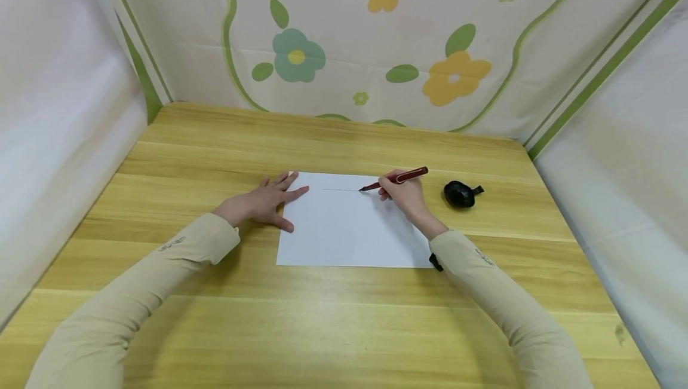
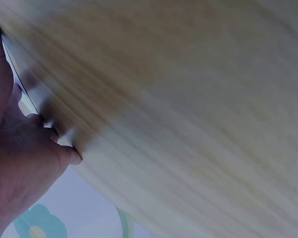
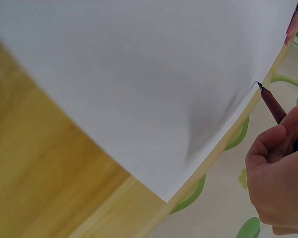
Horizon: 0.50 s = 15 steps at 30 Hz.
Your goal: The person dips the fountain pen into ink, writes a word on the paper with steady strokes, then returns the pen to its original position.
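A sheet of white paper lies on the wooden table, with a thin straight line across its upper part. My left hand rests with spread fingers over the sheet's left edge; in the left wrist view the hand shows at the left side. My right hand pinches a dark red fountain pen, its nib at the line's right end. The right wrist view shows the curled fingers of that hand around the pen, nib pointed at the paper.
A small black rounded object with a short tab lies on the table to the right of my right hand. Another small black piece shows beside the right sleeve at the paper's lower right corner. Flower-printed fabric hangs behind the table.
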{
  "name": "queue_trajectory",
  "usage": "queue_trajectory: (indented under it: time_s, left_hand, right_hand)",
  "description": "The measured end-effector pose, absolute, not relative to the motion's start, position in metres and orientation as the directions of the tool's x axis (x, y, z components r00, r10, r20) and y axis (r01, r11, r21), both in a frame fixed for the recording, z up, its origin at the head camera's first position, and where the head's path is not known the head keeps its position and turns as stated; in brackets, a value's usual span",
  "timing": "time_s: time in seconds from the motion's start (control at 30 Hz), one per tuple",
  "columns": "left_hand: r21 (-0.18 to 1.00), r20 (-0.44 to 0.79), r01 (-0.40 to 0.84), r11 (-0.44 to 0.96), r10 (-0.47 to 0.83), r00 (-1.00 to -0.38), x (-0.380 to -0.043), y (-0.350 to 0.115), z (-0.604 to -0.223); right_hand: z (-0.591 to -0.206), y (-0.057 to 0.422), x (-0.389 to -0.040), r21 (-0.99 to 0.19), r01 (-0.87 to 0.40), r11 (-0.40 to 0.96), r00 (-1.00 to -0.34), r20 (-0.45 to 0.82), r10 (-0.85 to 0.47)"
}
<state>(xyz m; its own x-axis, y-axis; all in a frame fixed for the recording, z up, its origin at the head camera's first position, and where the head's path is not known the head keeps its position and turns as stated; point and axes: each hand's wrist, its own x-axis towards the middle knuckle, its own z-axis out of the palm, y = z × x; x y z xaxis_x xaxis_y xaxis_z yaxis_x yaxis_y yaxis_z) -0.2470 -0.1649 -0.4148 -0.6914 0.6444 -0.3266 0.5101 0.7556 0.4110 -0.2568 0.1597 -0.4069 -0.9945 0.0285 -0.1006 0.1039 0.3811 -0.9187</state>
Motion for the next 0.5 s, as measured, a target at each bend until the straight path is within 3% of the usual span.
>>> queue_trajectory:
  time_s: [0.5]
  left_hand:
    - [0.406, -0.313, 0.521, 0.751, 0.650, -0.693, -0.2484, -0.1668, -0.4161]
  right_hand:
    - [-0.4040, 0.1635, -0.2562, -0.927, 0.115, 0.358, -0.993, -0.109, 0.037]
